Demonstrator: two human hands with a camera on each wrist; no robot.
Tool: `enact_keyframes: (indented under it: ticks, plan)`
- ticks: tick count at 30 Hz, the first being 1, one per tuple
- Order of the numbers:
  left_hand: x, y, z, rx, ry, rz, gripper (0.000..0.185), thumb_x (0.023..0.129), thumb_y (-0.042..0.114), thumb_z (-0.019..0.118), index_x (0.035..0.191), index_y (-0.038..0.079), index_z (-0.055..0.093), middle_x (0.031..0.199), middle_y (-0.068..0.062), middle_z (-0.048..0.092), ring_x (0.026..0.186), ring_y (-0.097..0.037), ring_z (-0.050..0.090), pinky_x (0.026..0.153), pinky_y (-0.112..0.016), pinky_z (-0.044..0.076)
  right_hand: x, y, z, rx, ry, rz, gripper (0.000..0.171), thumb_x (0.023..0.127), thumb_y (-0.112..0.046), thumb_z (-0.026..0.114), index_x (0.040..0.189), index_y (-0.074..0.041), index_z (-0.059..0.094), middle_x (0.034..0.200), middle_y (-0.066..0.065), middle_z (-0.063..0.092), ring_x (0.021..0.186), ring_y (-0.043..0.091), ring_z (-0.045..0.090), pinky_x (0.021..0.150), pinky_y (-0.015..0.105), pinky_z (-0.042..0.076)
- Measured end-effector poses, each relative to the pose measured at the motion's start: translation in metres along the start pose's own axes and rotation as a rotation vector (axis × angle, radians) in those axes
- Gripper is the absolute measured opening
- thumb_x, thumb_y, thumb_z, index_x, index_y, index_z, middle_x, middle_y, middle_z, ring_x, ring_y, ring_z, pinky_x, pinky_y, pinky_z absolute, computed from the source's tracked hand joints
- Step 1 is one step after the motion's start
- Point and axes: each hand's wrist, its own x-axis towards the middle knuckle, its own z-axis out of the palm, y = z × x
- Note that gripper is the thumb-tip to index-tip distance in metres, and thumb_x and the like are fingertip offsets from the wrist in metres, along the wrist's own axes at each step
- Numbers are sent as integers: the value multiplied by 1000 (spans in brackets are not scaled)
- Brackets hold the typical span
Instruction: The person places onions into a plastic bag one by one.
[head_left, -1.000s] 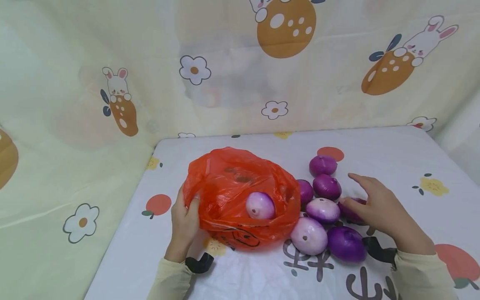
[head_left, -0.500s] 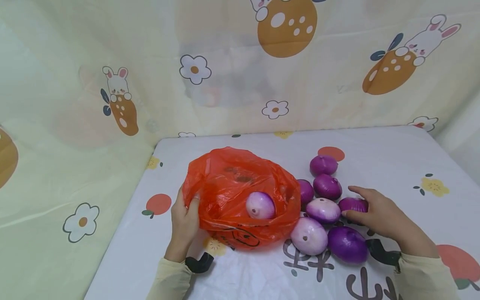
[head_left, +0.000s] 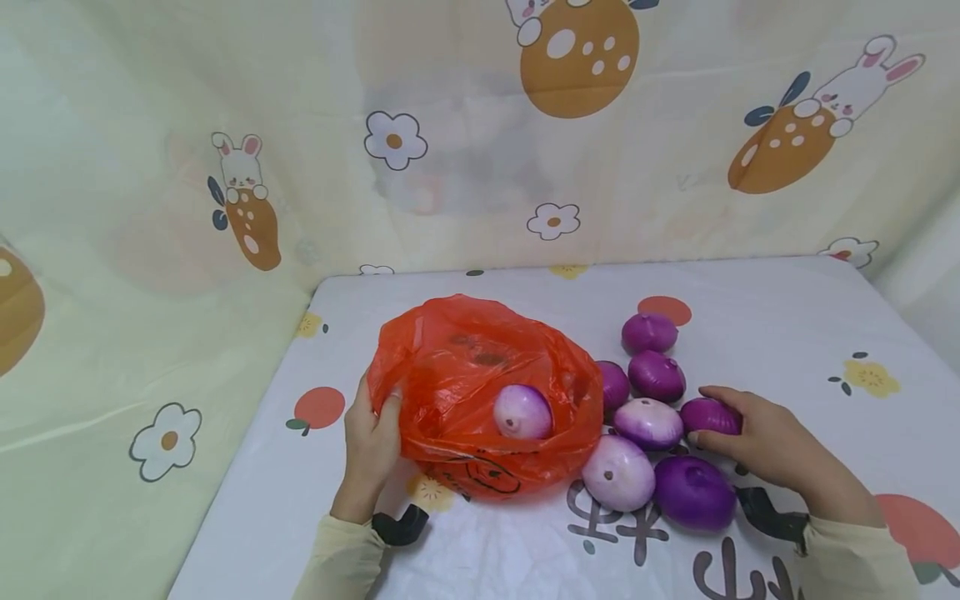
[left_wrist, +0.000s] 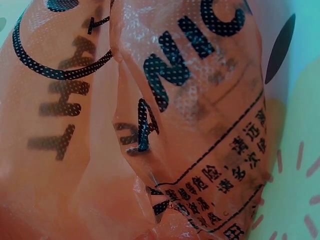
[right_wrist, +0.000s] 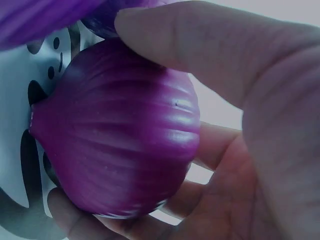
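— Head view first: where's the right hand [head_left: 765,437]?
— On the table [head_left: 787,333], fingers curled round a purple onion [head_left: 708,414] at the right edge of the loose onion cluster [head_left: 648,400]; its wrist view shows thumb over, fingers under.
— Left hand [head_left: 372,433]?
— Gripping the rim of the orange plastic bag [head_left: 465,375], mouth open, one pale onion [head_left: 522,412] inside.

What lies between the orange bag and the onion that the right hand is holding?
In the head view, a pale purple-and-white onion lies between the orange bag and the dark onion held by the right hand.
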Motion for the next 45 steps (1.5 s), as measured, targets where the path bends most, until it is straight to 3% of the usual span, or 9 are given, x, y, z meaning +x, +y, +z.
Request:
enact_keyframes:
  ticks: [15,28,40,45]
  plan:
    - [1,-2,2,-8,-9,12,55,103,7,56,156,12,43,143,-9,63,120,-31,66,100,-50,57,-8,-12,-5,11,38,21,79,93,-35,78,151,5,42,119,33,62,71,19,66,54,32,58]
    - [1,0,1,-5,-10,9,55,103,7,56,156,12,43,143,-9,63,120,-31,66,99,-50,58,-14,-41,-15,81,93,-29,79,95,-33,77,156,0,39,130,35,55,73,22,69,50,33,60]
    - [0,1,1,-5,-6,8,54,104,7,55,156,10,43,142,-9,63,119,-31,66,98,-50,58,-13,-68,-20,43,159,-79,83,94,-39,78,158,-6,39,134,29,54,76,22,64,48,31,56]
    - [0,2,1,5,-11,-17,56,103,7,55,157,9,41,143,-11,62,120,-31,65,99,-51,58,-11,-76,-18,23,211,-139,79,91,-38,81,155,-6,46,136,27,56,81,26,65,53,29,56]
